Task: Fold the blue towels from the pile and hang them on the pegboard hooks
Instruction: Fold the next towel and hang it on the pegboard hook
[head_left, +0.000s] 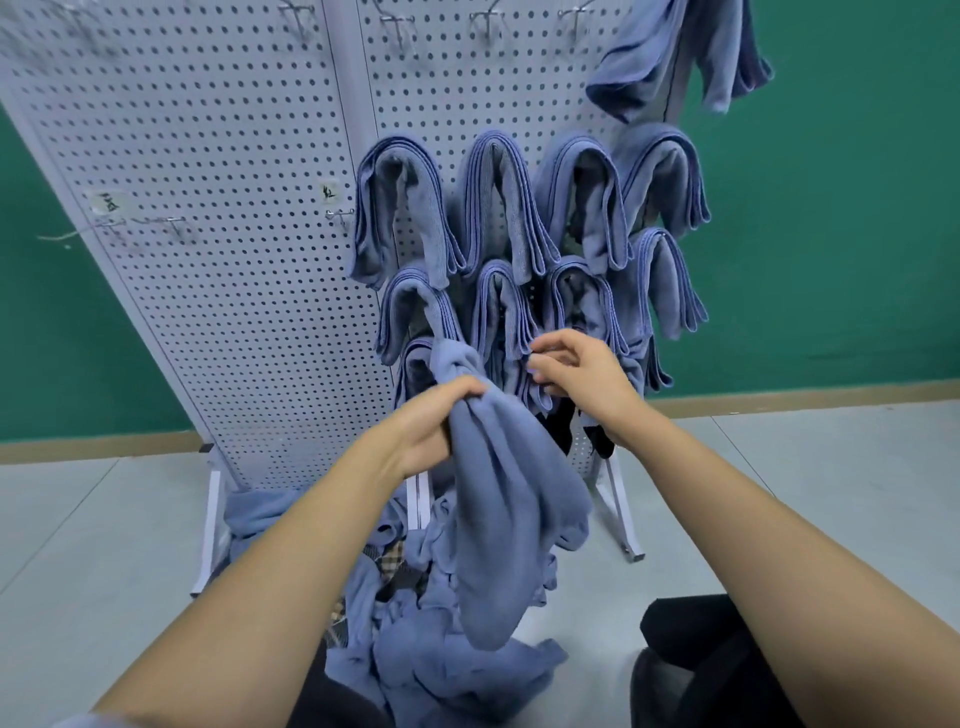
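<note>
Nearest me, the pile (441, 670) of blue towels lies on the floor (104, 519) at the foot of the pegboard (234, 156). Above it, the left grip (441, 421) is fisted round the bunched top of one towel (498, 519), which hangs crumpled over the pile. The right grip (582, 374) is slightly farther, fingers curled at the lower folded towels (498, 197); I cannot tell whether it pinches one. These hang in rows on the right panel. Left panel: bare hooks (340, 213). An unfolded towel (675, 47) is draped top right. Green wall (831, 208) behind.
</note>
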